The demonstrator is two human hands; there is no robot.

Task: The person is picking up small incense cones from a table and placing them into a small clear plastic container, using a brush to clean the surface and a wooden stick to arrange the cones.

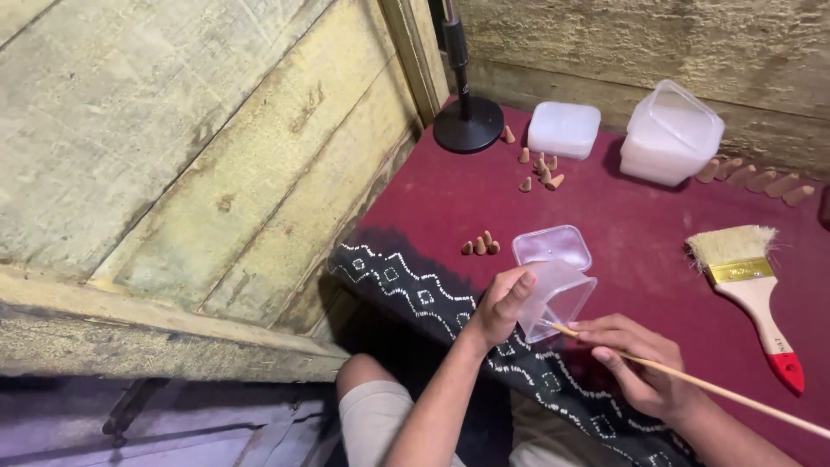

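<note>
My left hand (500,304) grips a small clear plastic box (560,297), tilted with its open side facing my right hand. My right hand (635,359) holds a thin wooden stick (726,393); its tip touches the box's lower rim. A clear lid (553,246) lies on the maroon cloth (640,233) just beyond the box. Three small brown cones (482,245) stand left of the lid.
A paintbrush (750,277) with a red-tipped handle lies to the right. Farther back are two white containers (564,130) (670,134), several loose cones (538,166), a row of cones (761,180) and a black round stand base (468,124). A wooden wall rises on the left.
</note>
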